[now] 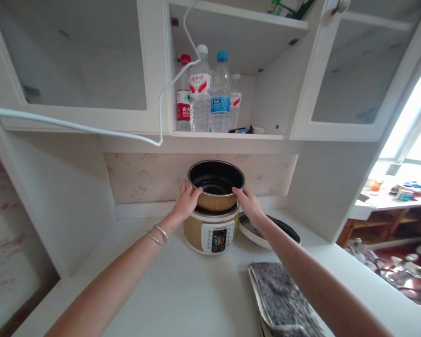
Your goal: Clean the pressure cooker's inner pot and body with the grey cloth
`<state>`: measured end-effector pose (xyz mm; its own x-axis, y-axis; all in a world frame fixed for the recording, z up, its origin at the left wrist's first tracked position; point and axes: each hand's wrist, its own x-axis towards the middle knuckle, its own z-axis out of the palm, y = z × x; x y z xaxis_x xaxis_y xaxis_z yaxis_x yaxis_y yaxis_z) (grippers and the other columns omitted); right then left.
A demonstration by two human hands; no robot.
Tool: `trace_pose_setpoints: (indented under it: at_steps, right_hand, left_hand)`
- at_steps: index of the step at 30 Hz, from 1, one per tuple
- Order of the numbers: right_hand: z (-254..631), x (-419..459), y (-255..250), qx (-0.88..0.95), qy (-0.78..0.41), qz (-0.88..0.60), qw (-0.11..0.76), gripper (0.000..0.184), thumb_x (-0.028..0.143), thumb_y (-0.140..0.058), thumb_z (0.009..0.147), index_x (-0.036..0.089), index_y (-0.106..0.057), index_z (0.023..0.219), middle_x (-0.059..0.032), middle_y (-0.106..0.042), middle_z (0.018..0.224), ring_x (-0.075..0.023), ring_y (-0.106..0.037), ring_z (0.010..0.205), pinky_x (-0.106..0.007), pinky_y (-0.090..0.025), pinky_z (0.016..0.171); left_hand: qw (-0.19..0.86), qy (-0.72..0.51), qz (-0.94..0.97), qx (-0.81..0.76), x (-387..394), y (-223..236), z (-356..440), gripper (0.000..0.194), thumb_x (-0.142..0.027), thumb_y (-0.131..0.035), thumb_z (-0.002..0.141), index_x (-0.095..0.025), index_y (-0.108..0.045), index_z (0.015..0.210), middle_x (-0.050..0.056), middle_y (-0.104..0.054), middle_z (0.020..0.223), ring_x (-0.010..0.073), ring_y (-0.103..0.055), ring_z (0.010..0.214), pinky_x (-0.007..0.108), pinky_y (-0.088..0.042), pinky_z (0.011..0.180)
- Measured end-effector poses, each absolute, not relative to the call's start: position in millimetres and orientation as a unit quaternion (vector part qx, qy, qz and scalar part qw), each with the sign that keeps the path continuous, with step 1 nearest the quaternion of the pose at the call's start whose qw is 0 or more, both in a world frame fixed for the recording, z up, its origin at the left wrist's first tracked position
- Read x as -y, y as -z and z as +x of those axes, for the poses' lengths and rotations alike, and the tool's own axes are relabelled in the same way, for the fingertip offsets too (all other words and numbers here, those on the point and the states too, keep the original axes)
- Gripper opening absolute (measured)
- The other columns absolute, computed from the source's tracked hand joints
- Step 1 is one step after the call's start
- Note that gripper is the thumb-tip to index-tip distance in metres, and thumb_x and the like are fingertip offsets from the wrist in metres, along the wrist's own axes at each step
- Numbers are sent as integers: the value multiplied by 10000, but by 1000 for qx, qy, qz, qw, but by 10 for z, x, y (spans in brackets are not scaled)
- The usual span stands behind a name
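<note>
Nearest to camera, stretched in from seven and five o'clock: left forearm [119, 285] with two silver bangles [157, 235], and right forearm [312, 281]. At five o'clock too, folded grey towel [277, 290] on white countertop [196, 290]. Close to centre, gold-and-black inner pot [215, 187], rather level, over electric rice cooker [211, 234]; impossible to tell if fully clear of its opening. Left hand [187, 202] at pot's eight o'clock, right hand [250, 203] at its four, both closed upon the rim, thumbs on top, fingers outside. At cooker's three o'clock, just beside, shallow dark-lined pan [287, 228]. Probable step: handling pot at cooker's mouth, lifting or lowering not distinguishable. For next move, necessary: equal hold at both sides, without tilt.
</note>
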<state>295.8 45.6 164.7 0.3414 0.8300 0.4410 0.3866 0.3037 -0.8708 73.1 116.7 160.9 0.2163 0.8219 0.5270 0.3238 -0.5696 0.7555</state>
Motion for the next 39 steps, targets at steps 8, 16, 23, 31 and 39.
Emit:
trace_pose_setpoints:
  at_steps: [8,16,23,31,39]
  right_hand:
    - [3078,-775,-1446,551,-169,-643,504,385,446,-461,792,188,-675,983,-79,-651,1094,-239,-555,1026,-338,-397,893]
    - [3077,-883,-1201,544,-158,-683,462,415,398,-482,783,152,-690,1046,-137,-429,1415,-302,-351,1326,-392,-255,1084]
    - [3129,-797,-1059,573,-123,-673,451,585,445,-435,846,155,-494,1350,-92,-267,1532,-242,-179,1428,-366,-155,1159]
    - [3642,-102,-807,503,-109,-668,538,414,543,-445,844,212,-679,928,-25,-679,756,-195,-608,732,-294,-453,697]
    - [4699,876,-24,280,22,-749,600,387,476,-467,780,206,-502,505,-7,-509,496,-148,-445,491,-289,-366,511]
  left_hand:
    - [262,-506,711,-412,-1214,-1358,822,490,-384,-498,864,-156,-517,1297,134,-412,1441,261,-283,1387,398,-149,1153]
    - [285,-485,697,-445,-1286,-991,803,524,-412,-507,859,-148,-491,1312,140,-312,1512,263,-172,1434,406,-101,1166]
    - [234,-397,745,-481,-1205,-844,722,757,-576,-324,915,-75,-231,1475,162,-72,1577,246,-51,1451,404,-94,1178]
    - [157,-363,801,-449,-1185,-668,491,720,-570,-253,938,-115,-204,1494,93,-129,1579,198,-118,1447,368,-111,1185]
    - [126,-398,797,-437,-1186,-597,480,639,-536,-293,945,-192,-268,1483,57,-204,1567,209,-219,1425,367,-194,1171]
